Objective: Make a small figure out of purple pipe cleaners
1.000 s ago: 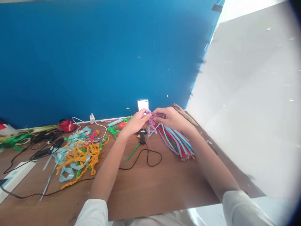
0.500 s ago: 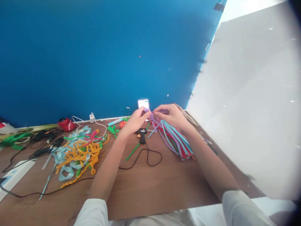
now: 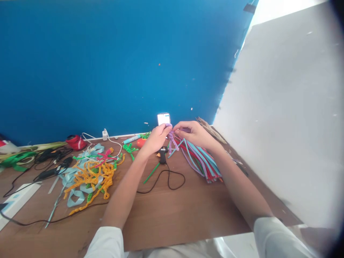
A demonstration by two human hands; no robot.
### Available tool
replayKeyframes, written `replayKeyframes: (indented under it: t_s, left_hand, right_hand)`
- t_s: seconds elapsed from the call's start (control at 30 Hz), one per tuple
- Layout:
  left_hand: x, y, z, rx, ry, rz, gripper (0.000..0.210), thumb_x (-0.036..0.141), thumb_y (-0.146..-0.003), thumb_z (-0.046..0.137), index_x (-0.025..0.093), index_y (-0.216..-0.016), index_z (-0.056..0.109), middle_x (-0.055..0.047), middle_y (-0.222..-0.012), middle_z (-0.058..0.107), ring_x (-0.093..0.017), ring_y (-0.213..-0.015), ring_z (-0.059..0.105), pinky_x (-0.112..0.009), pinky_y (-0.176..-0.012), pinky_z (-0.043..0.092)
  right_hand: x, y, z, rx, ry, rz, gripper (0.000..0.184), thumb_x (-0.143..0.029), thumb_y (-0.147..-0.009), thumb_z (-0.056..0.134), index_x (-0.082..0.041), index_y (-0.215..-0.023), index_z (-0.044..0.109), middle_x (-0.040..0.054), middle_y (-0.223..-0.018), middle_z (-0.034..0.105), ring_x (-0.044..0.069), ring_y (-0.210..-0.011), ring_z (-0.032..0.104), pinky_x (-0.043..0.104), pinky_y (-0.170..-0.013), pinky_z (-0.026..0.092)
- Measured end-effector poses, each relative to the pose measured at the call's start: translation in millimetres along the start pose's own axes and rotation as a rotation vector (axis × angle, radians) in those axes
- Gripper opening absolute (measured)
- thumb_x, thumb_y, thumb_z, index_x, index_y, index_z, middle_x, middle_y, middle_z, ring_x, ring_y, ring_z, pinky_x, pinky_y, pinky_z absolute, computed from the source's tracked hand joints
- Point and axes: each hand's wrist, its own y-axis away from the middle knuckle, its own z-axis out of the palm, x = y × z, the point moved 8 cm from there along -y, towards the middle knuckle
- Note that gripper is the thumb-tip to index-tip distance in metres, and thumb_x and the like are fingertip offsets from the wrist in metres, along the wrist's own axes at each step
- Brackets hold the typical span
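Between my hands, raised over the back of the table, are purple pipe cleaners (image 3: 172,142), bent and partly twisted together with ends hanging down. My left hand (image 3: 158,137) pinches them at a looped top between thumb and fingers. My right hand (image 3: 194,133) pinches a purple strand just to the right, its fingertips close to the left ones. A bundle of pipe cleaners (image 3: 205,161) in blue, purple and red lies beneath my right wrist. Below the hands sits a black glue gun (image 3: 162,154) with its cord.
A lit phone (image 3: 163,118) leans on the blue wall. At left lie a tangle of orange pipe cleaners (image 3: 94,175), light blue ribbon (image 3: 75,197), a red ribbon roll (image 3: 76,142) and a white power strip (image 3: 20,200). A green stick (image 3: 151,172) lies near the cord.
The purple strands have shifted slightly and their twisted ends now hang more together, straight down. My right hand has moved slightly left; my left hand stays about where it was.
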Motion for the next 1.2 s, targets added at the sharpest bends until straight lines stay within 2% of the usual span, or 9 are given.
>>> replayKeyframes:
  t_s: [0.17, 0.37, 0.6, 0.77, 0.9, 1.1, 1.2]
  left_hand:
    - [-2, -1, -4.1, 0.053, 0.005, -0.006, 0.035, 0.05, -0.096, 0.049, 0.017, -0.097, 0.062, -0.002, -0.084, 0.062, -0.015, -0.076, 0.057, -0.025, -0.065, 0.045]
    - [-1, 2, 6.2, -0.07, 0.074, -0.086, 0.035, 0.05, -0.095, 0.051, 0.016, -0.101, 0.06, -0.002, -0.084, 0.061, -0.014, -0.071, 0.056, -0.024, -0.062, 0.045]
    - [2, 7, 8.7, -0.147, 0.255, -0.13, 0.041, 0.051, -0.092, 0.058, 0.017, -0.113, 0.062, -0.004, -0.095, 0.065, -0.016, -0.086, 0.063, -0.027, -0.074, 0.052]
    - [-1, 8, 10.0, -0.197, 0.418, -0.152, 0.044, 0.046, -0.087, 0.068, 0.018, -0.12, 0.06, -0.007, -0.101, 0.069, -0.017, -0.088, 0.067, -0.028, -0.075, 0.054]
    - [-2, 8, 7.1, -0.198, 0.454, -0.168, 0.045, 0.044, -0.084, 0.072, 0.018, -0.119, 0.061, -0.005, -0.092, 0.07, -0.018, -0.084, 0.069, -0.028, -0.073, 0.054]
    - [-1, 6, 0.0, -0.136, 0.497, -0.168, 0.039, 0.043, -0.082, 0.074, 0.015, -0.107, 0.065, -0.007, -0.102, 0.071, -0.015, -0.087, 0.068, -0.024, -0.072, 0.052]
    - [-1, 6, 0.5, -0.144, 0.463, -0.173, 0.037, 0.044, -0.083, 0.072, 0.014, -0.103, 0.064, -0.008, -0.1, 0.071, -0.015, -0.084, 0.068, -0.023, -0.069, 0.051]
  right_hand:
    - [-9, 2, 3, -0.029, 0.059, -0.034, 0.02, -0.03, -0.092, 0.056, -0.02, -0.096, 0.072, 0.0014, -0.081, 0.07, 0.015, -0.071, 0.059, 0.028, -0.069, 0.044]
    - [-7, 0, 5, -0.028, 0.106, -0.026, 0.021, -0.028, -0.092, 0.055, -0.017, -0.089, 0.072, 0.0014, -0.077, 0.07, 0.013, -0.067, 0.058, 0.027, -0.065, 0.041]
    - [5, -1, -2, 0.03, 0.057, 0.041, 0.018, -0.029, -0.09, 0.058, -0.016, -0.087, 0.071, 0.0008, -0.069, 0.066, 0.014, -0.064, 0.058, 0.027, -0.062, 0.043]
    - [6, -1, -4, 0.048, -0.062, 0.059, 0.017, -0.031, -0.089, 0.062, -0.016, -0.086, 0.07, 0.0017, -0.067, 0.066, 0.014, -0.061, 0.06, 0.029, -0.061, 0.047]
    - [11, -2, -5, 0.075, -0.186, 0.063, 0.021, -0.036, -0.088, 0.066, -0.015, -0.087, 0.069, 0.0028, -0.068, 0.067, 0.014, -0.06, 0.061, 0.029, -0.061, 0.049]
    - [18, -1, -12, 0.17, -0.247, 0.107, 0.025, -0.039, -0.085, 0.071, -0.014, -0.085, 0.07, 0.003, -0.071, 0.069, 0.013, -0.063, 0.062, 0.027, -0.061, 0.049]
    - [19, -1, -14, 0.191, -0.234, 0.113, 0.023, -0.038, -0.085, 0.07, -0.015, -0.084, 0.071, 0.0026, -0.072, 0.068, 0.013, -0.065, 0.062, 0.026, -0.062, 0.049]
